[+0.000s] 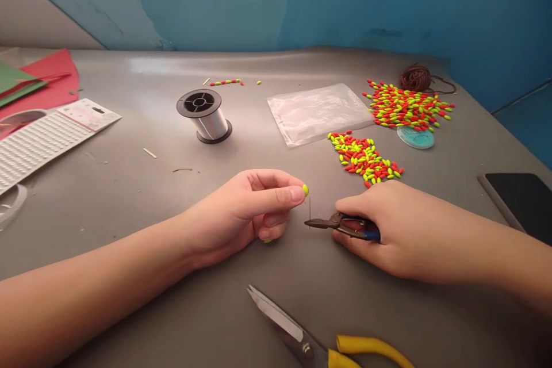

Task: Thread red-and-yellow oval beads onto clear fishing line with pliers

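Between thumb and forefinger, my left hand point(263, 204) pinches a yellow-green oval bead point(306, 190). Another bit of yellow-green shows under its curled fingers. A thin dark wire or needle point(310, 209) runs down from near the bead to the jaws of the pliers point(330, 222). My right hand point(388, 230) is wrapped round the pliers' handles, which are partly hidden by the palm. The pliers' tip points left, and their jaws cross the wire's lower end. Just beyond my right hand lies a smaller pile of red and yellow-green beads point(364, 158).
Scissors point(297, 330) with yellow handles lie at the front edge. Behind stand a thread spool point(211, 121), a clear plastic bag point(319, 115), a larger bead pile point(405, 106) and brown yarn point(416, 77). A phone point(521, 201) lies right; a white studded sheet point(47, 141) lies left.
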The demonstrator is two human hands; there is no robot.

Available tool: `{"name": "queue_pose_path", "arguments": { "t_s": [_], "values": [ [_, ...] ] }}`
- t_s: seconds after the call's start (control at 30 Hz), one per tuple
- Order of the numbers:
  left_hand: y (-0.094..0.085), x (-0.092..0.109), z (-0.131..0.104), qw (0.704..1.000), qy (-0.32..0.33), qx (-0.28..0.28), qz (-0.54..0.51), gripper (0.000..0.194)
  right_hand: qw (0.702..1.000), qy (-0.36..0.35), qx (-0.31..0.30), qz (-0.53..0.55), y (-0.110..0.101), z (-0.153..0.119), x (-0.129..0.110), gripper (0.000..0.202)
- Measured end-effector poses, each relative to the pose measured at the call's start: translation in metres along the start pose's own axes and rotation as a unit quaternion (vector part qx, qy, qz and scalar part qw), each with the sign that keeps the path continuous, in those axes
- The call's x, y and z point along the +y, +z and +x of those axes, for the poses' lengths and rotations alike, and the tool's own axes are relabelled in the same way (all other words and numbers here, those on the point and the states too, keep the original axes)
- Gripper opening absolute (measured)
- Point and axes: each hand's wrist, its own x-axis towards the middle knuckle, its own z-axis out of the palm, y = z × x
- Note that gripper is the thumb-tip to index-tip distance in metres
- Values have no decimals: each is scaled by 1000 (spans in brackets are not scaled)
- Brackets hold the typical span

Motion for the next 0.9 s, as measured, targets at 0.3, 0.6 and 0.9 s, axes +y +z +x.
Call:
{"name": "queue_pose_path", "arguments": {
  "t_s": [0.3, 0.6, 0.9],
  "values": [
    [0, -3, -1, 1000, 7, -13, 8, 19, 1000, 8, -3, -7, -1, 1, -3, 36],
    [-1, -3, 0, 1000, 11, -9, 19, 17, 1000, 8, -3, -12, 0, 0, -3, 36],
    [-2, -6, 0, 996, 22, -23, 81, 19, 1000, 10, -7, -9, -1, 3, -4, 34]
  ]
}}
